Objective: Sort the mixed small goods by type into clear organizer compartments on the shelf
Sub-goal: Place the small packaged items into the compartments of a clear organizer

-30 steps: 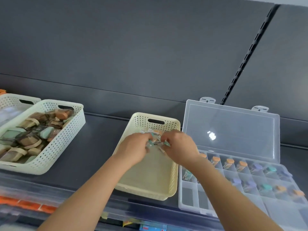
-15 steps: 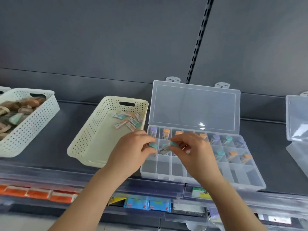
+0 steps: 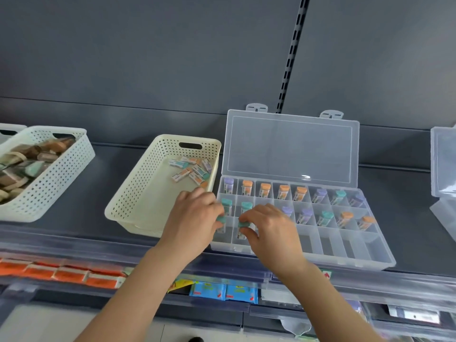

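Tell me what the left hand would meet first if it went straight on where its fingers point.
Probably the teal-capped vial pinched by the right hand, just across the front-left compartments of the organizer; depth unclear.

The left hand (image 3: 195, 218) and the right hand (image 3: 269, 230) are bare, with slim fingers and smooth knuckles. The left forearm (image 3: 138, 287), entering from 7 o'clock, and the right forearm (image 3: 328, 299), from 5 o'clock, are uncovered to the frame's edge. The nails are too small to judge.
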